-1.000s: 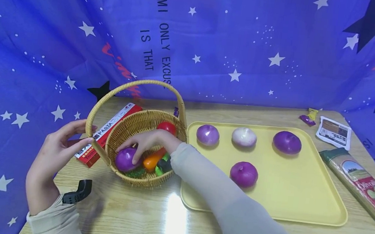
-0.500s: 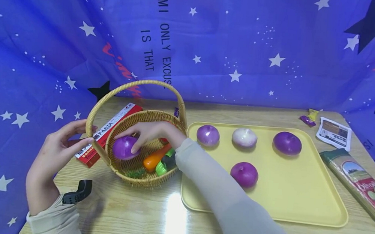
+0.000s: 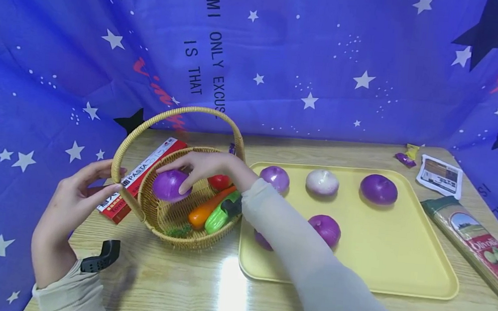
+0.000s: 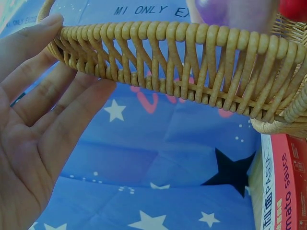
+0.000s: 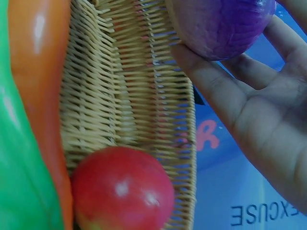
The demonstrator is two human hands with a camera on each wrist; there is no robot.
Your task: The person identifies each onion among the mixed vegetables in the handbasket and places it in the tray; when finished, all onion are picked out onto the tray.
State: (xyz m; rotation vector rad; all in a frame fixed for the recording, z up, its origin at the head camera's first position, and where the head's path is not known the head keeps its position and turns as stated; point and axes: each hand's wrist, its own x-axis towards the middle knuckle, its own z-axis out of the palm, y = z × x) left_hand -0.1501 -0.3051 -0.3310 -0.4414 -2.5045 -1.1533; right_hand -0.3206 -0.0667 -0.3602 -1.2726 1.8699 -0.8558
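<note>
My right hand grips a purple onion from above and holds it over the left half of the wicker basket. The right wrist view shows that onion lying against the fingers. Inside the basket are an orange carrot, a green vegetable and a red tomato. My left hand rests its straight fingers against the basket handle at its left base. The yellow tray holds several onions, one of them white. Another purple one peeks out beneath my forearm.
A red pasta box lies behind the basket on the left. A long spaghetti pack, a leaflet and small wrappers sit at the table's right. A black object lies near my left wrist. Blue star cloth surrounds the table.
My right hand has lifted the purple onion from the basket's floor to above its rim. The left hand has stayed on the handle.
</note>
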